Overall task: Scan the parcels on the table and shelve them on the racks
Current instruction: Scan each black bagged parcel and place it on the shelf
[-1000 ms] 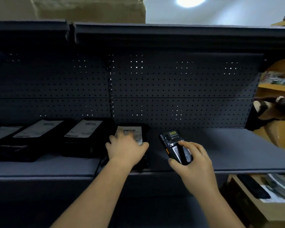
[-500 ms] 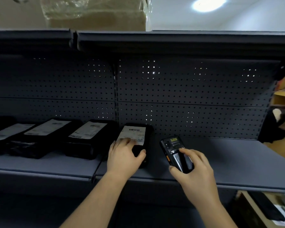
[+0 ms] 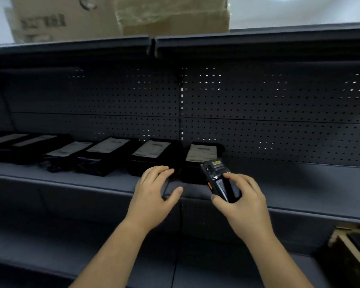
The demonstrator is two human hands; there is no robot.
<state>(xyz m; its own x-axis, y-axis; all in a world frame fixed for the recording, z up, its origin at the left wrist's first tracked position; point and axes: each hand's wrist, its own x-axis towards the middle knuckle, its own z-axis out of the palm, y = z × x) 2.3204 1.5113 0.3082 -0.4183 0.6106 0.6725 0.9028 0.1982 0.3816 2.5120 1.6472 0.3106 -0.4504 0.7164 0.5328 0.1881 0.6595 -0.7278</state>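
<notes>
Scanner (image 3: 218,181) gripped by right hand (image 3: 243,202); left hand (image 3: 154,194) slack, empty, over shelf edge (image 3: 299,210).

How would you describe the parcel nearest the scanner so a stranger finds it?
On the dark pegboard rack, black parcels with white labels lie in a row on one shelf. This parcel ends the row on the right, alone beyond the slotted upright.

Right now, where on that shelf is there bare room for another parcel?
The shelf is bare right of the last parcel, out to its right end. A narrow strip runs along the front edge before the row of parcels. The left half is crowded, parcels side by side.
</notes>
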